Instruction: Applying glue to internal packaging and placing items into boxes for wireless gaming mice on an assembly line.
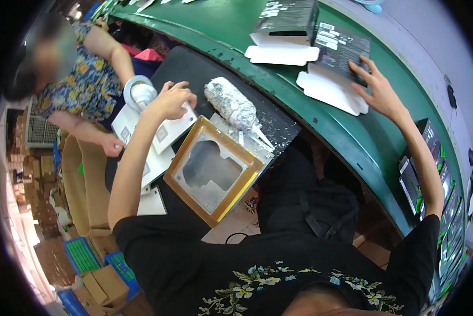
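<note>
My right hand (376,87) lies with fingers apart on a flat black box (337,50), whose white flaps are folded out toward me. My left hand (174,100) hovers over or touches the white boxes (168,130); its fingers are bent but apart, and I see nothing held. Right of it on a black board lies a bottle wrapped in silvery material (231,102), its thin nozzle pointing toward me. Nearer me, a brown-edged square frame (214,171) holds a translucent pane with a dark cut-out shape.
Beside the flat box stands another open black box (286,23) on the green table (331,134). At left, a co-worker's hand (111,145) touches the white boxes near a round white object (140,92). Several dark packages (418,184) line the right; a large carton (86,184) stands left.
</note>
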Demonstrator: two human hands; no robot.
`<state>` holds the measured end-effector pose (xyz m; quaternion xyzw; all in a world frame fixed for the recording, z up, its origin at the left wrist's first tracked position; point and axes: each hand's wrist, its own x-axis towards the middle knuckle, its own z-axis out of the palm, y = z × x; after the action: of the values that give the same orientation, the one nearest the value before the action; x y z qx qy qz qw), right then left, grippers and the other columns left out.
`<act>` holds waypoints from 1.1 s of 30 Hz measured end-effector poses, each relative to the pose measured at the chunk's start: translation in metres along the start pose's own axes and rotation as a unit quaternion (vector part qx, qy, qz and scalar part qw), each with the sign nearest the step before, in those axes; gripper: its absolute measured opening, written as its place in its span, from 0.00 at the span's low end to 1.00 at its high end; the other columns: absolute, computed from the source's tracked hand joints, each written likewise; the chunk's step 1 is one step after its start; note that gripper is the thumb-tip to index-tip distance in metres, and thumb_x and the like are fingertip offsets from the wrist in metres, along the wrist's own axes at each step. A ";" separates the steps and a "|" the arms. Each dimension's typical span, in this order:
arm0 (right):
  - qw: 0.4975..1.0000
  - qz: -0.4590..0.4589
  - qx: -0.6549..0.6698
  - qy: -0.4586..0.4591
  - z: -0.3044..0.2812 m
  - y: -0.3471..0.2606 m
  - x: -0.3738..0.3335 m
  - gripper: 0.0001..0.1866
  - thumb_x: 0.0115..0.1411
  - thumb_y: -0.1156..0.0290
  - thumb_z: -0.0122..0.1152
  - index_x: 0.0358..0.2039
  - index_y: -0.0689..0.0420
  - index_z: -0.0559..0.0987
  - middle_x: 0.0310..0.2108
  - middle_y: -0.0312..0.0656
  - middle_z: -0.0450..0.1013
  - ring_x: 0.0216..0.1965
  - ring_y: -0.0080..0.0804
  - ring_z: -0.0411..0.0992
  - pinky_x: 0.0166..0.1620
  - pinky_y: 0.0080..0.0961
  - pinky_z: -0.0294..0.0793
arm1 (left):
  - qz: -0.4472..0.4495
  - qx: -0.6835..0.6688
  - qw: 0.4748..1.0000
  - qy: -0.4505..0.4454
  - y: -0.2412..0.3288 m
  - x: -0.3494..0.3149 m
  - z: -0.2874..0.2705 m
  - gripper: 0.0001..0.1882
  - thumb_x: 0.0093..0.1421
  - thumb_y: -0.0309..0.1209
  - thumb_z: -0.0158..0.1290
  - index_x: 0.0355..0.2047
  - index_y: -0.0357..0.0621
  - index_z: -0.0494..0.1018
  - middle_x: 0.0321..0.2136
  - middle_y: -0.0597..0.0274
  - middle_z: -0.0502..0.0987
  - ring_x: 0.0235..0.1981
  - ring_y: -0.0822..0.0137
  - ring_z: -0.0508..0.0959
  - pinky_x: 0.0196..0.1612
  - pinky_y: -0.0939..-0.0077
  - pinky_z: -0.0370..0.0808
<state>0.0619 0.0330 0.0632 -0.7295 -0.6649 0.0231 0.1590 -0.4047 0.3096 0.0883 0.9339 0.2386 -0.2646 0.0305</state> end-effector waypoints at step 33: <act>0.716 -0.061 0.675 -0.167 -0.023 -0.229 0.119 0.31 0.48 0.74 0.74 0.53 0.66 0.73 0.44 0.45 0.77 0.49 0.34 0.76 0.54 0.31 0.74 | -0.309 -0.755 0.450 0.363 0.191 -0.178 0.134 0.10 0.68 0.34 0.53 0.43 0.42 0.68 0.25 0.64 0.80 0.20 0.79 0.78 0.20 0.87 0.75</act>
<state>-0.1396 0.1592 0.1666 -0.3713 -0.5315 0.5775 0.4960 -0.5134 0.0401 0.0510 0.4196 0.6071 0.3910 0.5500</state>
